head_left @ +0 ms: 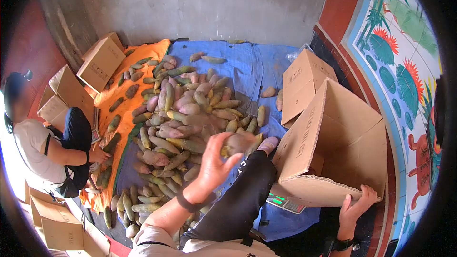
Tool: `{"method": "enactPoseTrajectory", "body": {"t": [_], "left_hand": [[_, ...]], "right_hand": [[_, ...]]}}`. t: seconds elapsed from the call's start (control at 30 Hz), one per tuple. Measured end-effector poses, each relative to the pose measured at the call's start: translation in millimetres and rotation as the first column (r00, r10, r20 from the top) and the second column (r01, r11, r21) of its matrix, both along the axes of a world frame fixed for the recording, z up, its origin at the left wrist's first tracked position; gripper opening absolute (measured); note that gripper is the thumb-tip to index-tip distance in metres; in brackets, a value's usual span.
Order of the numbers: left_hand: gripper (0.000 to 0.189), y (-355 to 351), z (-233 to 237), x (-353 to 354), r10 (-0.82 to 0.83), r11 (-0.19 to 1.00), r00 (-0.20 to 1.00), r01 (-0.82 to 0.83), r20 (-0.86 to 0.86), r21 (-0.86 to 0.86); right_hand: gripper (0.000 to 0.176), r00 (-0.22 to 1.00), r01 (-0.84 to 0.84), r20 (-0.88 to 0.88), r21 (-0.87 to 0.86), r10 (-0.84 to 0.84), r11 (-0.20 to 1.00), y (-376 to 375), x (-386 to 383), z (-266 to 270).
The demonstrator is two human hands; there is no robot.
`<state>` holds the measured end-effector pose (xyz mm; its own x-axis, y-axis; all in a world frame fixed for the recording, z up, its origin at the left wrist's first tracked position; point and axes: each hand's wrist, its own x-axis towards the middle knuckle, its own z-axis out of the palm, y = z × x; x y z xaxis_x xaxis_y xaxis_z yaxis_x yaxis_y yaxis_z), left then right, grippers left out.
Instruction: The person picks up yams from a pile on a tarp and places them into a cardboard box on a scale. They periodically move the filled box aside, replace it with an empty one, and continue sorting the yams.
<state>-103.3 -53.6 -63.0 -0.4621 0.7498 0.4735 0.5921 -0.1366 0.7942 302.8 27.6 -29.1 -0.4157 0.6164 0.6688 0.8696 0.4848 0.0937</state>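
My left hand [214,164] is at the centre with its fingers against a radish [238,143], which is blurred by motion. Under and behind it spreads a large pile of green and reddish radishes [190,109] on a blue tarp [243,57]. At the lower right, my right hand [357,205] grips the near edge of an open cardboard box [297,145]. The box is tilted toward me, and its visible inside shows brown cardboard. Just below it, a scale [285,203] shows lit green digits.
Another cardboard box [304,78] stands behind the open one. At the left, a person [43,152] crouches by an orange tarp [135,88] with scattered radishes, reaching toward them. More boxes [100,64] stand at the far left. A tiled wall [400,66] borders the right side.
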Motion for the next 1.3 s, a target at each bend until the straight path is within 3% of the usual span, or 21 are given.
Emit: {"method": "enactPoseTrajectory", "body": {"t": [0.1, 0.23, 0.4, 0.43, 0.53, 0.7, 0.77, 0.9, 0.97, 1.07, 1.2, 1.3], "left_hand": [[0.055, 11, 40, 33, -0.115, 0.984, 0.991, 0.104, 0.067, 0.146], [0.06, 26, 82, 68, -0.259, 0.909, 0.962, 0.274, -0.091, 0.314], [0.055, 50, 86, 122, -0.527, 0.802, 0.83, 0.557, -0.184, 0.216], [0.055, 55, 81, 125, -0.527, 0.802, 0.83, 0.557, -0.184, 0.216], [0.038, 62, 63, 135, -0.375, 0.816, 0.798, 0.526, -0.472, 0.241], [0.028, 47, 54, 122, -0.474, 0.762, 0.77, 0.602, -0.426, 0.238], [0.025, 31, 53, 110, -0.412, 0.792, 0.823, 0.535, -0.391, 0.294], [0.018, 8, 28, 70, -0.307, 0.902, 0.942, 0.333, -0.133, 0.275], [0.017, -3, 3, 44, -0.175, 0.966, 0.982, 0.185, -0.072, 0.181], [0.015, -28, -43, 2, 0.019, 0.999, 0.992, -0.023, -0.121, -0.033], [0.009, -78, -131, -41, 0.118, 0.928, 0.978, -0.17, -0.172, -0.332], [0.013, -123, -196, -59, 0.172, 0.773, 0.968, -0.246, -0.181, -0.585]], "right_hand": [[0.04, 1.0, -0.009, -0.001, 0.047, 0.009, 0.999, -1, -4, -1], [0.041, 0.999, -0.031, -0.038, 0.043, 0.032, 0.999, -2, -6, 2], [0.042, 0.998, -0.045, -0.041, 0.077, 0.048, 0.996, -1, -8, 3], [0.042, 0.998, -0.04, -0.037, 0.076, 0.043, 0.996, 0, -9, 3], [0.042, 0.999, -0.034, -0.027, 0.063, 0.036, 0.997, -5, -11, 6], [0.041, 0.999, -0.037, -0.015, 0.064, 0.038, 0.997, -6, -14, 8], [0.041, 1.0, -0.025, -0.005, 0.096, 0.025, 0.995, -4, -12, 6], [0.04, 0.999, -0.035, -0.002, 0.07, 0.035, 0.997, -2, -5, 4], [0.04, 1.0, -0.026, 0.005, 0.071, 0.025, 0.997, -1, -4, 3], [0.039, 0.999, -0.034, 0.0, 0.066, 0.034, 0.997, -1, -7, 6], [0.038, 0.999, -0.044, -0.009, 0.049, 0.044, 0.998, 1, -4, 2], [0.038, 0.999, -0.045, 0.028, 0.077, 0.043, 0.996, 3, -2, 1]]}}
